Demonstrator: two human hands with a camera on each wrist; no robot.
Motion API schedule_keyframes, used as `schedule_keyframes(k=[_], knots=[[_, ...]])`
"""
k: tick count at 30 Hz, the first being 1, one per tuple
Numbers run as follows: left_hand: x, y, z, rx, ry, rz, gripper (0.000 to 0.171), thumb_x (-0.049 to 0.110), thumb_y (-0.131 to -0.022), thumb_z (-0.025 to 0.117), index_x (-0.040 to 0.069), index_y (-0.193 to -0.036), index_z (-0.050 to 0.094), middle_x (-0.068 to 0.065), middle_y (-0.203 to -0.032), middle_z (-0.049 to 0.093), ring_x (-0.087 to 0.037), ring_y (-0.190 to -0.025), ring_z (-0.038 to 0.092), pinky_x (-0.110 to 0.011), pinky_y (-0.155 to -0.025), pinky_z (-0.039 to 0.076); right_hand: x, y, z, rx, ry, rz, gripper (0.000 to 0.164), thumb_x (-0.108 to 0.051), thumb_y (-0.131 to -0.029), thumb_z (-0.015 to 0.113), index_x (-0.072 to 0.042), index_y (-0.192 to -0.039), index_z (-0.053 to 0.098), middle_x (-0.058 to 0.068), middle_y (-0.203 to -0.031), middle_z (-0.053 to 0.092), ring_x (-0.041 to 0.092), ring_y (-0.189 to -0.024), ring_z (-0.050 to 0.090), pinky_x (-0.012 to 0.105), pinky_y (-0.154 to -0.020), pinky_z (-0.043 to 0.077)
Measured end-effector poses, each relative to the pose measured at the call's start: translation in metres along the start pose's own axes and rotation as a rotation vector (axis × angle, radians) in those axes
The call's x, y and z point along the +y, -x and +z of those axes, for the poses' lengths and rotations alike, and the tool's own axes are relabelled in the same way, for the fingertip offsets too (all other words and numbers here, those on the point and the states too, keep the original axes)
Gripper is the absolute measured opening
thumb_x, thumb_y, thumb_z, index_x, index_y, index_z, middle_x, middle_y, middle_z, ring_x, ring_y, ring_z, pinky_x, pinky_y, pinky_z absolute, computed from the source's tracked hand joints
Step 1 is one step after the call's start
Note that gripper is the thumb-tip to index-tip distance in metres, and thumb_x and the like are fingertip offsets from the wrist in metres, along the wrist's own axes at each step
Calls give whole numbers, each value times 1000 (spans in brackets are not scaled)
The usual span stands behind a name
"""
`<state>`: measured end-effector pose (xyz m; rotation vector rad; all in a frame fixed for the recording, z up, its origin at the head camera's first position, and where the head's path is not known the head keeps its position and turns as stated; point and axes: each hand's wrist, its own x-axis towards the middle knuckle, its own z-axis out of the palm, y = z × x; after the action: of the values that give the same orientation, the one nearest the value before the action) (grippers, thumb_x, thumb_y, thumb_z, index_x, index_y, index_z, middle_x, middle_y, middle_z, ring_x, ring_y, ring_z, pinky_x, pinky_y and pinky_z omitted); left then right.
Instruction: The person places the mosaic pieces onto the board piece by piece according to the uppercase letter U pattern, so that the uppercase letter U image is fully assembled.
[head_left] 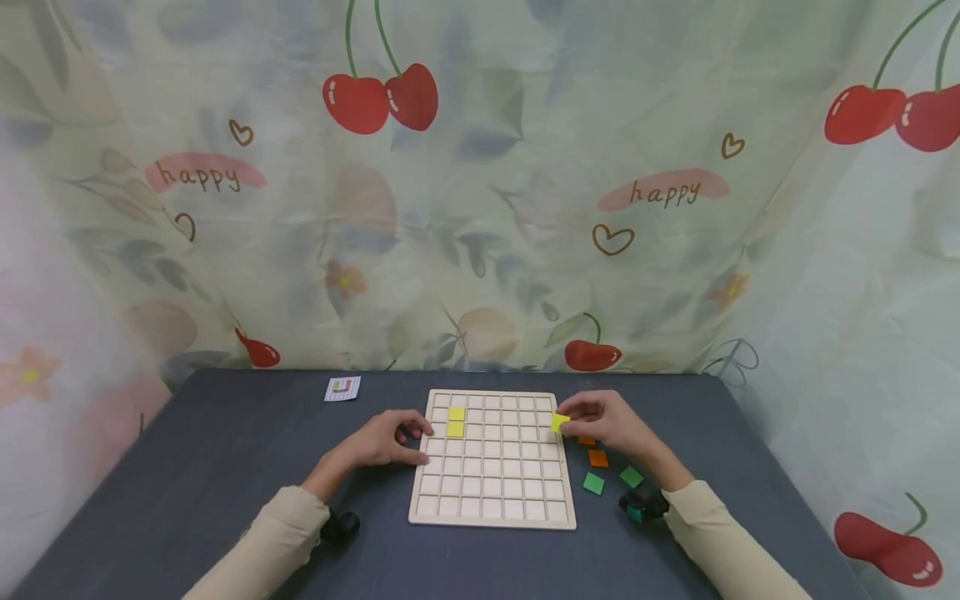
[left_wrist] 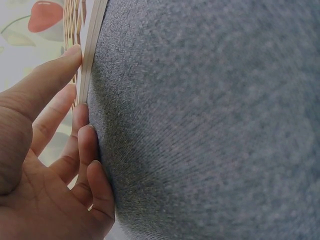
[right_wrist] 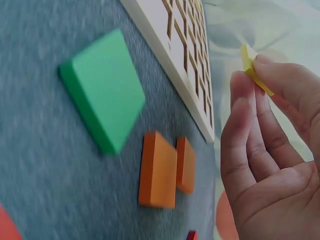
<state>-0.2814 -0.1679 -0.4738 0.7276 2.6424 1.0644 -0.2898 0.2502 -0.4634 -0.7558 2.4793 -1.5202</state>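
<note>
A pale wooden grid board lies on the dark table, and two yellow square tiles occupy neighbouring cells at its upper left. My left hand rests beside the board's left edge, thumb and fingertips spread along it; the left wrist view shows the thumb against the rim. Between thumb and fingertips my right hand pinches another yellow tile, raised at the board's upper right edge. Under and near that hand are orange tiles and green tiles.
A small printed card with a coloured pattern lies at the back left of the table. Behind the table hangs a patterned cloth with cherries. Part of a red piece shows at the right wrist view's corner.
</note>
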Motion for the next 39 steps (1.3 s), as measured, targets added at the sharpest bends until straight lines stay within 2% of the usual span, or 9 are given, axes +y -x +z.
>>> schedule_keyframes(k=[5,11,15,19,26,32,39], knots=[[-1,0,0,-2,3,14,34,19,-83,87,9,-111,70,-4,-101,60,-20,-89,53,-37,-81,44,-2,-4,10,-33,-20,-29,21,-13,-94,76,-6,-113,74,9,-101,71,30,-87,68,36,-75,56],[-1,-1,0,-1,-2,14,34,19,-83,87,10,-111,70,-4,-100,60,-20,-88,53,-37,-81,45,-7,-9,24,-64,-49,-95,19,-9,-95,74,-2,-112,74,12,-97,72,36,-83,68,45,-72,56],[-1,0,0,0,-5,4,34,19,-83,87,10,-111,70,-3,-100,59,-20,-89,53,-38,-82,45,-12,-13,33,-72,-50,-111,17,-8,-95,73,-1,-111,74,11,-96,72,35,-81,67,41,-72,56],[0,0,0,-1,-2,2,34,19,-83,87,10,-111,70,-3,-101,59,-20,-89,53,-38,-82,45,-16,-18,42,-84,-44,-107,17,-8,-94,74,-2,-110,75,10,-98,71,30,-84,67,34,-72,55],[0,0,0,-7,7,14,34,19,-83,87,9,-111,70,-3,-101,59,-20,-89,53,-37,-81,45,-18,-26,56,-163,-130,-86,18,-7,-94,74,-1,-111,73,12,-97,72,37,-81,69,42,-72,57],[-1,0,0,-9,2,23,34,20,-84,87,9,-112,70,-1,-100,59,-19,-89,54,-37,-82,46,-23,-31,66,-176,-107,-96,19,-7,-92,76,-1,-111,74,10,-98,73,32,-78,70,36,-72,56],[-2,-1,0,-9,5,26,34,19,-83,87,9,-112,70,-1,-100,59,-18,-89,54,-38,-82,46,-29,-34,77,-206,-134,-60,21,-8,-93,76,-1,-113,73,13,-97,72,40,-75,69,46,-66,57]])
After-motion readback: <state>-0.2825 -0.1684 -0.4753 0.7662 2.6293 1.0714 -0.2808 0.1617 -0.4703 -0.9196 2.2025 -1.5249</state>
